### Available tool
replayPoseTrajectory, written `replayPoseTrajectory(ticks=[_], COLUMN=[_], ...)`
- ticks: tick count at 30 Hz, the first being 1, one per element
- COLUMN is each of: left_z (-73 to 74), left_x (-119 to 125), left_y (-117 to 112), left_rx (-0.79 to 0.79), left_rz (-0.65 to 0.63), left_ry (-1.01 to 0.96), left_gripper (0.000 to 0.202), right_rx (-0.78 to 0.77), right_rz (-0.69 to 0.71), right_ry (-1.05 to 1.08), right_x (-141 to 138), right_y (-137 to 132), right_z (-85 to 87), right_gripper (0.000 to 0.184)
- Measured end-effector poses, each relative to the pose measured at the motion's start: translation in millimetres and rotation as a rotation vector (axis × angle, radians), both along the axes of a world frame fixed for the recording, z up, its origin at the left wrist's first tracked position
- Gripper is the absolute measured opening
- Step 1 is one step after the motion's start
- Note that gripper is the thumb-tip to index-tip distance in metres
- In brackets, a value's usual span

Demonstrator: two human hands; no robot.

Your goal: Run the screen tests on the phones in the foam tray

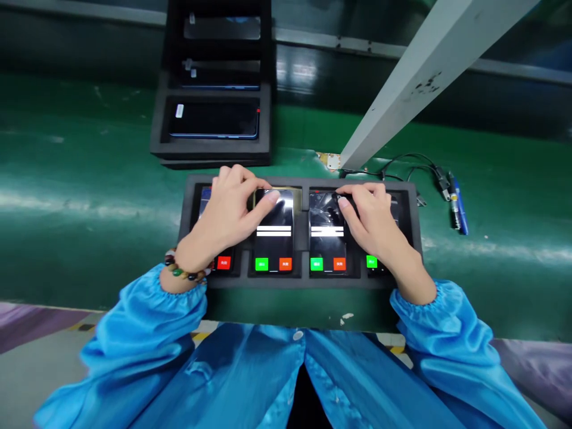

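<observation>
A black foam tray [304, 238] lies before me with several smartphones in its slots, their screens lit with green and red buttons. My left hand [235, 205] reaches over the leftmost phone [223, 263]. Its thumb and index finger close on the top edge of the second smartphone [274, 244]. At the upper right corner of the third smartphone [328, 245], my right hand [370, 217] pinches with thumb and index finger; a small dark spot shows by the thumb. That hand partly covers the rightmost phone [372, 262].
Behind on the left, a stacked foam tray [156, 128] holds several dark phones [214, 119]. A grey post [402, 89] rises at the back right. Cables [440, 176] and a blue marker pen [460, 205] lie on the green bench [504, 250] to the right.
</observation>
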State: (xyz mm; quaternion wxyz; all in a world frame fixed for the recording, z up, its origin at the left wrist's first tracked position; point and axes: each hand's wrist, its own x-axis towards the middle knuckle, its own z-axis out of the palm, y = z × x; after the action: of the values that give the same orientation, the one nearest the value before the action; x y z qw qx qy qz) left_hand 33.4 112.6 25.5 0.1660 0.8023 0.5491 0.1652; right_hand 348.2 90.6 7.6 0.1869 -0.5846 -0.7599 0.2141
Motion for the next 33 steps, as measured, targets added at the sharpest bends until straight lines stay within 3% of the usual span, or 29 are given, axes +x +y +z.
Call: replayPoseTrajectory(ticks=[5, 9, 11, 15, 18, 20, 24, 27, 30, 33], left_z=[-6.8, 0.9, 5.3, 10.0, 5.0, -3.5, -26.0, -39.1, -45.9, -49.3], left_x=[4.6, -5.3, -13.6, -34.3, -55.0, -71.8, -103.0, -114.6, -116.6, -115.3], left_y=[0.5, 0.8, -1.5, -19.5, -44.9, -64.4, -100.0, -115.9, -121.8, -125.9], left_rx=[0.064, 0.138, 0.158, 0.212, 0.25, 0.272, 0.323, 0.37, 0.419, 0.44], left_rz=[0.045, 0.129, 0.138, 0.104, 0.116, 0.141, 0.11, 0.096, 0.114, 0.118], left_ry=[0.041, -0.037, -0.035, 0.007, -0.008, -0.04, -0.067, -0.079, -0.102, -0.088], left_gripper=[0.049, 0.044, 0.043, 0.04, 0.032, 0.026, 0.022, 0.026, 0.027, 0.026], right_rx=[0.051, 0.447, 0.553, 0.305, 0.163, 0.199, 0.461, 0.45, 0.499, 0.396], right_rz=[-0.074, -0.042, -0.027, -0.016, -0.008, -0.042, -0.141, -0.142, -0.106, 0.154], right_ry=[0.272, 0.425, 0.423, 0.242, 0.085, 0.065, 0.048, -0.025, 0.015, 0.04], right_x=[12.2, 17.3, 16.8, 11.0, 15.0, 27.0, 60.0, 67.2, 45.2, 8.3], right_y=[-5.1, -19.4, -20.5, -5.4, -5.3, -25.8, -104.4, -147.8, -152.7, -136.4], right_z=[3.5, 7.8, 5.4, -1.6, -2.1, -2.8, -16.8, -30.7, -31.8, -21.2], right_gripper=[0.036, 0.032, 0.031, 0.035, 0.038, 0.039, 0.042, 0.041, 0.042, 0.044])
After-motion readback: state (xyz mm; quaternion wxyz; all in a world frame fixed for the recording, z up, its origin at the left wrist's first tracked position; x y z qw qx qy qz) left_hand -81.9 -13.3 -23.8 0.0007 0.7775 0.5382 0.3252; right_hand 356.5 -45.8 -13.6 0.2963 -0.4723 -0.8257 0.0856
